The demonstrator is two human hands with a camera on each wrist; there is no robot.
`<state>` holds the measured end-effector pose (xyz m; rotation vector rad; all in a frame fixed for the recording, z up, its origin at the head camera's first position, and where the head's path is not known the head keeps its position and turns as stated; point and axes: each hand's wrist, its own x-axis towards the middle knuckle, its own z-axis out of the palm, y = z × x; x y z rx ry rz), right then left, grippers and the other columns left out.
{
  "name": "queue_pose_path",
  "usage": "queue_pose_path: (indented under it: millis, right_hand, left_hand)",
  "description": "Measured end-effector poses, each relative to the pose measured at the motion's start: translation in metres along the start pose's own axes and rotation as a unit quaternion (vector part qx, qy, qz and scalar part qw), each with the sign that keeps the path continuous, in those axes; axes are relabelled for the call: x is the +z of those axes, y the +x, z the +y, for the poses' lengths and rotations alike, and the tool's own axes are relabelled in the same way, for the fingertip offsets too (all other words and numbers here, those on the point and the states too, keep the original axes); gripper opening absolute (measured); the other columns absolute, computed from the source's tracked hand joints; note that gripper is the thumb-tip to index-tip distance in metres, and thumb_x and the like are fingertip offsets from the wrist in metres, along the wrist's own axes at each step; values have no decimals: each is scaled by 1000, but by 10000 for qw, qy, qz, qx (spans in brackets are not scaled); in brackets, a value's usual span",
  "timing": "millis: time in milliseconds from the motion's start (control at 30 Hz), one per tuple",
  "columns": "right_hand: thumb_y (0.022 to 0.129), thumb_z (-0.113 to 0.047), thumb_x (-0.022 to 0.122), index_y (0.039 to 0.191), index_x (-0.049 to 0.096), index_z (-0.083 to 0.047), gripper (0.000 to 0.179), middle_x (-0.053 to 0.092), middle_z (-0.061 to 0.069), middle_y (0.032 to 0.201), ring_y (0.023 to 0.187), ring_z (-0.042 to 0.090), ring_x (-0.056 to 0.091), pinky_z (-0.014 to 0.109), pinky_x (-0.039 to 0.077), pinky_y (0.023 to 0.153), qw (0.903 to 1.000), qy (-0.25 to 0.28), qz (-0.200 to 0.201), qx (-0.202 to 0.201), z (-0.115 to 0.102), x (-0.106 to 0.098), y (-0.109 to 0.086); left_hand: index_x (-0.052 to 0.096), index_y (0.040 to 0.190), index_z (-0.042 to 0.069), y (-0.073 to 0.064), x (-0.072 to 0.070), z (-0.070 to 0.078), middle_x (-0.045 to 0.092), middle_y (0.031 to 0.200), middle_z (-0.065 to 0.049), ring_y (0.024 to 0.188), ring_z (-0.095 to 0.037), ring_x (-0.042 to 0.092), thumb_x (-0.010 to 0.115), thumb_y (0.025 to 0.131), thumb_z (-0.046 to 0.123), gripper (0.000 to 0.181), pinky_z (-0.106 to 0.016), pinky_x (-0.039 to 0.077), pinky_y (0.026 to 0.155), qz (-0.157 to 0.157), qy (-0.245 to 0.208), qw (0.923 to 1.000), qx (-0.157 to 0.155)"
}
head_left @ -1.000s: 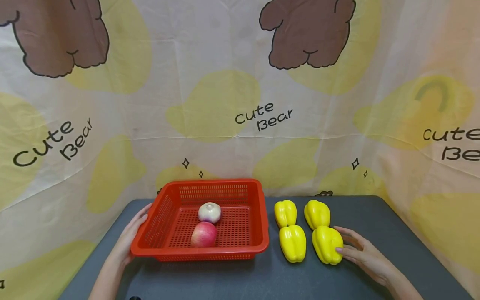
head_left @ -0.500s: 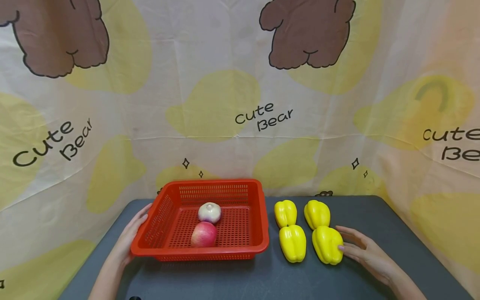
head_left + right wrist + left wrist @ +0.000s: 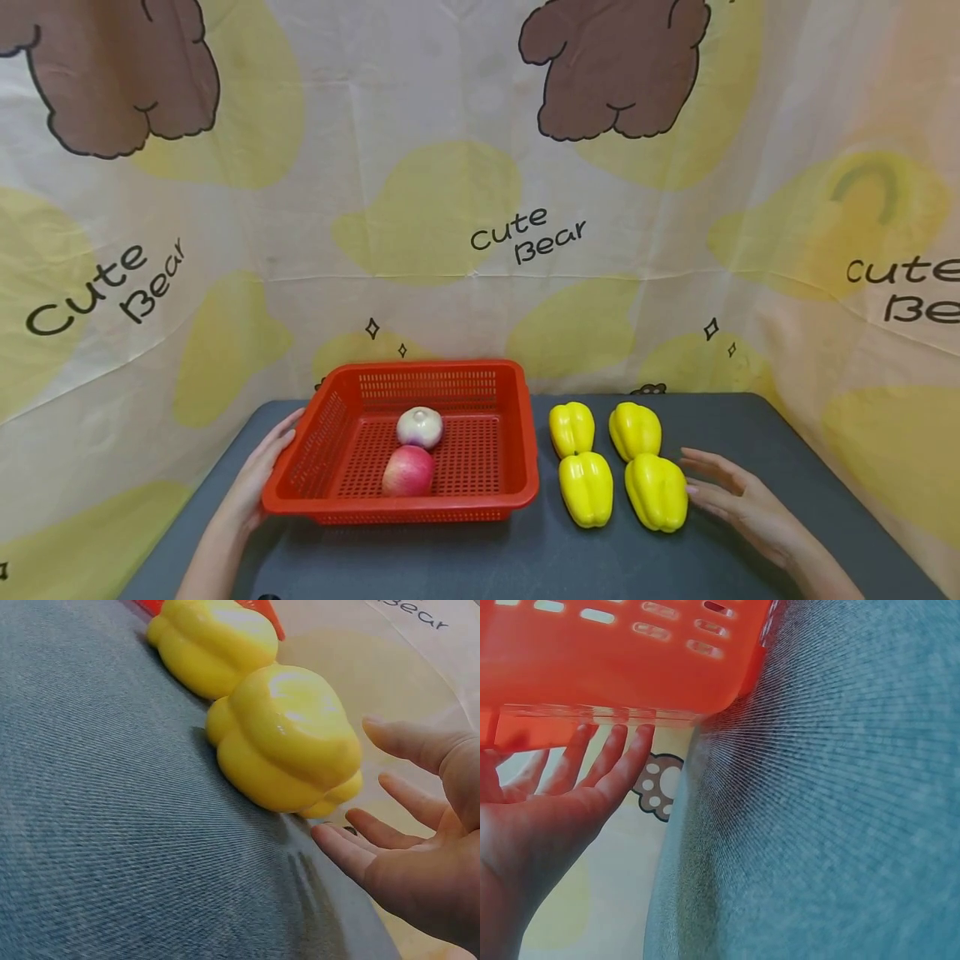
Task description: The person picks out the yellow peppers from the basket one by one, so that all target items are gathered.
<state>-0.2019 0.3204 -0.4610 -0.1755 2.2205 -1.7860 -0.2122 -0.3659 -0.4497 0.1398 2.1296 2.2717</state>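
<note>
A red plastic basket (image 3: 480, 504) stands on the table with an onion (image 3: 420, 427) and a red apple (image 3: 408, 472) inside. My left hand (image 3: 258, 471) is against the basket's left side; in the left wrist view its extended fingers (image 3: 622, 761) reach the slotted wall under the rim. Right of the basket lie yellow bell peppers in two columns: a back left one (image 3: 572, 430), a front left one (image 3: 587, 490), a back right one (image 3: 635, 432) and a front right one (image 3: 656, 493). Beside that last pepper is my right hand (image 3: 742, 504), fingers spread, holding nothing.
The dark grey table (image 3: 450, 562) has rounded back corners. A printed cloth (image 3: 420, 208) with bears and lettering hangs behind and along both sides. A small black object (image 3: 268, 597) shows at the bottom edge of the head view.
My right hand has drawn slightly to the right, away from the front right bell pepper. My left hand, the basket and the peppers stay in place.
</note>
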Motion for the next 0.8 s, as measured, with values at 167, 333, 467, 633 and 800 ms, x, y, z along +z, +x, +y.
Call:
queue_pose_path:
  millis: [167, 333, 467, 633, 800]
  right_hand:
    - [110, -17, 59, 163, 28, 1, 64, 23, 40, 163, 116, -1, 62, 30, 57, 101, 10000, -20, 62, -75, 0, -8, -2]
    - [110, -13, 58, 154, 47, -24, 47, 45, 20, 155, 115, -6, 62, 23, 56, 98, 9995, -80, 121, -275, -1, -14, -3]
    - [109, -8, 58, 142, 53, -38, 45, 55, -16, 136, 115, -5, 64, 21, 56, 95, 9983, -10, 118, -564, -2, -21, -4]
    - [109, -7, 58, 140, 53, -41, 47, 56, -28, 127, 114, -4, 65, 19, 56, 94, 9963, -110, 148, -837, -9, -29, -6]
    - [108, -5, 57, 143, 53, -39, 49, 58, -32, 128, 113, -7, 64, 18, 56, 93, 9941, -282, 161, -1035, -17, -37, -9]
  left_hand:
    - [22, 167, 22, -1, -2, 1, 67, 126, 18, 106, -7, 70, 38, 116, 36, 55, -31, 62, 86, -58, -41, 10000, -37]
    - [33, 162, 31, -1, -5, 6, 67, 124, 17, 107, -7, 70, 39, 116, 35, 47, -30, 62, 87, -74, -8, 10000, -16]
    - [26, 166, 24, 0, -6, 12, 64, 124, 20, 108, -6, 70, 40, 116, 36, 54, -29, 61, 88, 22, 287, 9996, -72]
    - [19, 167, 20, 1, -7, 19, 50, 141, 9, 109, -1, 68, 40, 115, 40, 60, -31, 61, 89, 112, 636, 9974, -305]
    - [22, 167, 20, 0, -12, 26, 39, 155, -3, 109, 6, 65, 39, 115, 41, 58, -29, 60, 89, 29, 1253, 9919, -212]
